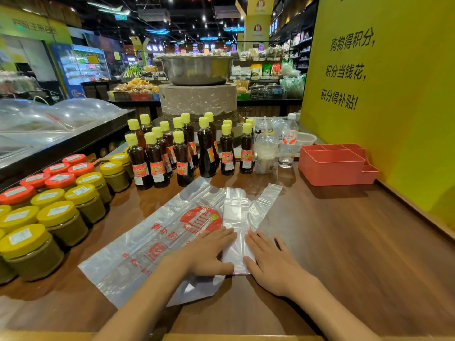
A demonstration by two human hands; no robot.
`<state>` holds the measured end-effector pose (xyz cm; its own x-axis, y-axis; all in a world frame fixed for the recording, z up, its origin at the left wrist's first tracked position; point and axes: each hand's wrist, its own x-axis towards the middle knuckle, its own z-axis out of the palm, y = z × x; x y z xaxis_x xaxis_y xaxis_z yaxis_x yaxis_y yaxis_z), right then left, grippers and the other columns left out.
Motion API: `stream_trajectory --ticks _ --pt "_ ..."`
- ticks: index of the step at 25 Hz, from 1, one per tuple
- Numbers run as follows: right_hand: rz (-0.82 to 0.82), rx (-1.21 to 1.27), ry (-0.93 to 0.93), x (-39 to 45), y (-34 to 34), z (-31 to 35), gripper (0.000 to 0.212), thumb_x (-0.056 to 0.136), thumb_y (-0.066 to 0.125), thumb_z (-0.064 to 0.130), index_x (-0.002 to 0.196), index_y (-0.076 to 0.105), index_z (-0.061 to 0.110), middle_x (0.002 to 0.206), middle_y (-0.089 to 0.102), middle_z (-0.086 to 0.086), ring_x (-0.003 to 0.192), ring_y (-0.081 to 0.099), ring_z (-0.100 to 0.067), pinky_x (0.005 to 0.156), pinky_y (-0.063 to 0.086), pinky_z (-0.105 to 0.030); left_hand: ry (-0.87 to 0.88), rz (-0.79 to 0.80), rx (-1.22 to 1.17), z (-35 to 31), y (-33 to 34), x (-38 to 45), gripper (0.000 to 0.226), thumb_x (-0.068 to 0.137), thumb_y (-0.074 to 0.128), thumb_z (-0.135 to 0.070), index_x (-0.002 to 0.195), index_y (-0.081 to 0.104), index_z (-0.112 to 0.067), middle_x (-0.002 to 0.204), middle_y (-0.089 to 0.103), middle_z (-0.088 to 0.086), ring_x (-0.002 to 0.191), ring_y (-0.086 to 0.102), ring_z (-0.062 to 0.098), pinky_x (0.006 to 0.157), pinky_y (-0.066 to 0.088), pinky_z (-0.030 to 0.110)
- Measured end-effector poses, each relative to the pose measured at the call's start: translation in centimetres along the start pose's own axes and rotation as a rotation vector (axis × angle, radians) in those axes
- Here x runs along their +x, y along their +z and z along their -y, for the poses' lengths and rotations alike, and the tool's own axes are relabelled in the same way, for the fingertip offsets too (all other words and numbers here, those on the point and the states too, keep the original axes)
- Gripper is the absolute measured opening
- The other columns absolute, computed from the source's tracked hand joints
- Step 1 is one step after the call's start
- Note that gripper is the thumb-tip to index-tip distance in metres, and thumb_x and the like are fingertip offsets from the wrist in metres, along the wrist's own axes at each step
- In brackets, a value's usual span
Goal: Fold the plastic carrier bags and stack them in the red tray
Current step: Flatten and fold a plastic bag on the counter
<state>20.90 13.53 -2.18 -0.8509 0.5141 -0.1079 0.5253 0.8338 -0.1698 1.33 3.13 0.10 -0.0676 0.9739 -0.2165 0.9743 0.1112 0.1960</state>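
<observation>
A clear plastic carrier bag folded into a narrow strip [236, 217] lies on the wooden counter, its handles pointing away from me. My left hand [209, 254] and my right hand [270, 262] press flat on its near end, one on each side, fingers straight. Under it to the left a second clear bag with red print [147, 244] lies spread out flat. The red tray [334, 164], with several compartments, stands at the far right of the counter by the yellow wall; I see no bags in it.
Dark sauce bottles with yellow caps [182, 148] stand in rows behind the bags. Jars with yellow and red lids [56, 203] crowd the left side. A water bottle [288, 143] and a plastic cup stand left of the tray. The yellow wall [384, 94] bounds the right.
</observation>
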Motion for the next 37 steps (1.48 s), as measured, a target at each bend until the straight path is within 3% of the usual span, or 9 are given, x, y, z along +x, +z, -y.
stream_trajectory --ticks 5,9,12,15,18,22,30,34,37 --pt "-0.009 0.009 -0.032 0.3 -0.2 -0.6 0.066 0.104 0.014 0.057 0.161 -0.003 0.028 0.166 -0.014 0.014 0.151 -0.017 -0.005 0.124 -0.011 -0.042 -0.001 0.043 0.004 1.1 0.9 -0.1 0.103 0.077 0.035 -0.092 0.154 -0.015 -0.044 0.161 -0.021 -0.024 0.149 -0.016 0.001 0.124 -0.005 0.037" --pt "-0.109 0.076 -0.087 0.7 -0.3 -1.4 0.065 0.102 0.025 0.059 0.16 0.017 0.03 0.166 0.005 0.018 0.151 -0.009 0.001 0.124 -0.011 -0.037 0.014 -0.027 -0.046 0.8 1.6 -0.5 0.107 0.073 0.038 -0.095 0.154 -0.012 -0.047 0.159 -0.02 -0.029 0.146 -0.018 -0.006 0.123 -0.007 0.032" --pt "-0.135 0.231 -0.094 1.3 -0.5 -2.0 0.05 0.106 0.031 0.036 0.155 0.03 0.034 0.163 0.02 0.02 0.149 0.003 0.007 0.123 -0.01 -0.028 0.03 -0.046 -0.111 1.3 1.5 -0.7 0.105 0.071 0.045 -0.093 0.154 -0.003 -0.051 0.159 -0.013 -0.033 0.146 -0.012 -0.008 0.124 -0.002 0.032" --pt "-0.152 0.266 -0.105 1.5 -0.2 -2.5 0.058 0.099 0.034 0.016 0.153 0.034 0.038 0.162 0.023 0.022 0.148 0.008 0.007 0.125 -0.003 -0.03 0.031 -0.115 -0.128 1.4 1.6 -0.7 0.1 0.073 0.047 -0.091 0.154 0.006 -0.052 0.161 -0.004 -0.032 0.148 -0.003 -0.006 0.124 0.005 0.033" --pt "-0.159 0.295 -0.1 1.5 0.0 -2.9 0.055 0.101 0.037 0.02 0.152 0.034 0.042 0.16 0.025 0.026 0.148 0.01 0.005 0.125 0.004 -0.031 0.021 -0.165 -0.158 1.2 1.7 -0.7 0.092 0.075 0.044 -0.09 0.153 0.01 -0.053 0.161 0.005 -0.03 0.147 0.005 -0.006 0.124 0.011 0.034" --pt "-0.177 0.335 -0.107 1.4 -0.1 -3.4 0.046 0.102 0.045 0.044 0.147 0.037 0.05 0.155 0.03 0.032 0.145 0.02 0.002 0.122 0.018 -0.03 0.02 -0.222 -0.221 0.6 1.4 -1.1 0.088 0.074 0.037 -0.09 0.151 0.017 -0.053 0.159 0.018 -0.029 0.141 0.015 -0.009 0.121 0.017 0.031" --pt "-0.223 0.383 -0.105 1.1 -1.0 -2.7 0.036 0.106 0.043 0.034 0.139 0.05 0.046 0.142 0.041 0.032 0.129 0.032 0.012 0.114 0.022 -0.017 0.064 -0.244 -0.194 1.1 1.8 -0.9 0.081 0.082 0.053 -0.079 0.151 0.025 -0.05 0.159 0.01 -0.03 0.145 0.006 -0.008 0.121 0.011 0.027" --pt "-0.276 0.578 -0.147 1.0 -1.4 -2.3 0.025 0.106 0.046 0.034 0.121 0.064 0.041 0.121 0.064 0.027 0.114 0.055 0.004 0.1 0.045 -0.026 0.136 -0.442 -0.227 1.9 1.9 -0.2 0.038 0.098 0.05 -0.045 0.135 0.055 -0.038 0.145 0.045 -0.021 0.134 0.037 -0.001 0.11 0.028 0.016" --pt "-0.305 0.7 -0.106 1.0 -1.7 -1.8 0.023 0.104 0.048 0.041 0.102 0.069 0.032 0.099 0.07 0.013 0.095 0.064 -0.005 0.089 0.052 -0.038 0.122 -0.483 -0.345 1.8 1.9 -0.3 0.026 0.099 0.044 -0.047 0.108 0.065 -0.035 0.112 0.06 -0.02 0.104 0.055 0.003 0.09 0.045 0.024"
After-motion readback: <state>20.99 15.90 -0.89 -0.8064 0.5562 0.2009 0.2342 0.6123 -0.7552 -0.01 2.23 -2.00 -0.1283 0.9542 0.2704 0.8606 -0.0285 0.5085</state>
